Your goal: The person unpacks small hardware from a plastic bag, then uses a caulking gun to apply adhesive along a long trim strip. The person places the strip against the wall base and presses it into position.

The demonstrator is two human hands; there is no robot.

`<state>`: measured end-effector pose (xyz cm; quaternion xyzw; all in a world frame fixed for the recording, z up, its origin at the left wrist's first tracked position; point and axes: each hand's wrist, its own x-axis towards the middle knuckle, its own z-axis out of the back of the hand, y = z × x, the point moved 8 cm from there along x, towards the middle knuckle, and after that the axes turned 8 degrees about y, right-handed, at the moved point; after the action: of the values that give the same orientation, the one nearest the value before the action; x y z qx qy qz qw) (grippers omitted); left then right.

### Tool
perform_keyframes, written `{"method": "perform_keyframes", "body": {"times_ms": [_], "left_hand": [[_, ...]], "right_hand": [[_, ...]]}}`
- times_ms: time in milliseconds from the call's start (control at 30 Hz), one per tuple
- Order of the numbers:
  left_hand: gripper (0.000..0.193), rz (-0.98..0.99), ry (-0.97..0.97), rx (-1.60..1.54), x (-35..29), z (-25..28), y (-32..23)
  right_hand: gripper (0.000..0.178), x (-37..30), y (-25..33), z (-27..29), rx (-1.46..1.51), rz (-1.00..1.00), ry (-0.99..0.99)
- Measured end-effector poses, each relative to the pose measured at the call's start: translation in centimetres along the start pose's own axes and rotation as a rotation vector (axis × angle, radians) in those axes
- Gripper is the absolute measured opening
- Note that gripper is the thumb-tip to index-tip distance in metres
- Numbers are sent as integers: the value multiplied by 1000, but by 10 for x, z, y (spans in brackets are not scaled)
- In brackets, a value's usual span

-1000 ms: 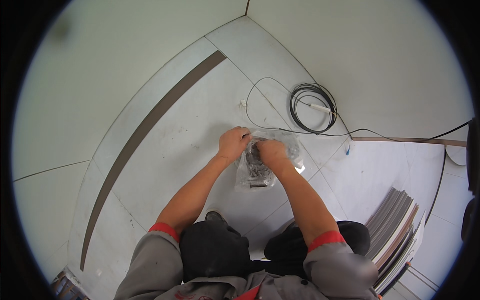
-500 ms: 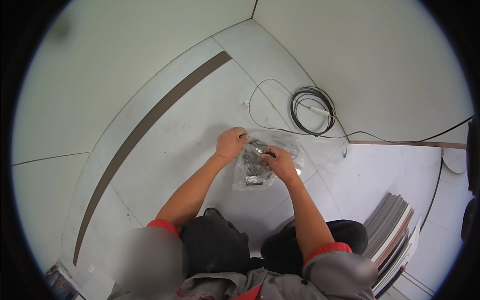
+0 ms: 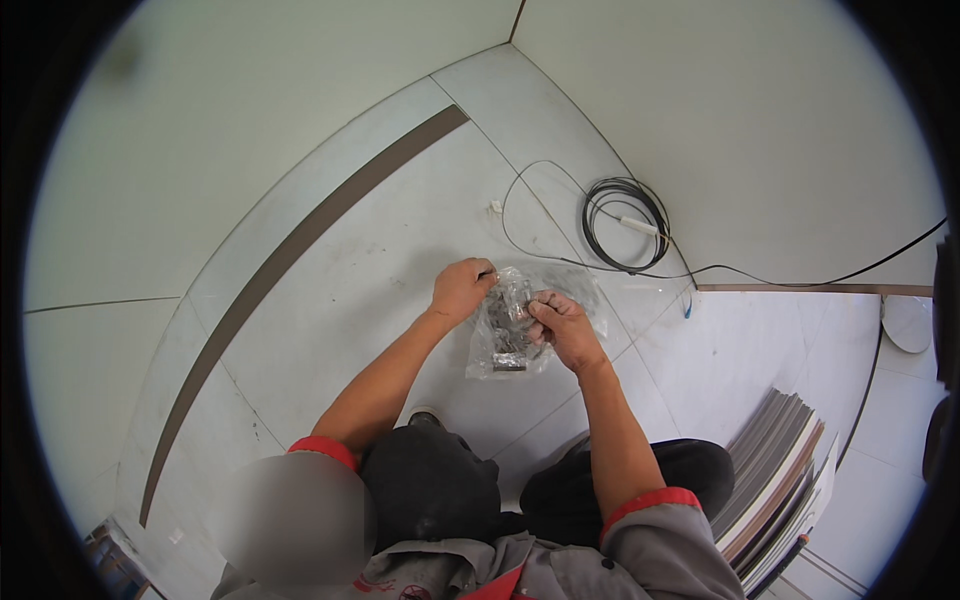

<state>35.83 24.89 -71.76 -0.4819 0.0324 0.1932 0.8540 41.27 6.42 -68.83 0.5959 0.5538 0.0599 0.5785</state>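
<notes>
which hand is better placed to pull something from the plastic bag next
Probably the right hand: its fingertips are over the clear plastic bag, beside the dark contents, while the left hand grips the bag's upper left edge.

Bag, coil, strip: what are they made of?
Bag: thin, glossy clear plastic film, judging by its wrinkles, glints and the dark contents showing through.
Coil: black cable, probably plastic-jacketed, going by its smooth, even loops; the core can't be seen.
Strip: matte brown, perhaps plastic or coated board; its plain, even face leaves that open.
</notes>
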Motion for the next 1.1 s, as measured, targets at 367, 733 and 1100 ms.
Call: {"method": "perform_keyframes", "body": {"times_ms": [367, 733, 1100], "left_hand": [[23, -7, 0, -8, -6, -1, 4], [23, -43, -20, -4, -10, 0, 8], [18, -23, 7, -59, -18, 5, 3]], "right_hand": [[27, -6, 11, -16, 157, 36, 25], [16, -8, 12, -7, 83, 73, 14], [13, -8, 18, -13, 130, 159, 86]]}}
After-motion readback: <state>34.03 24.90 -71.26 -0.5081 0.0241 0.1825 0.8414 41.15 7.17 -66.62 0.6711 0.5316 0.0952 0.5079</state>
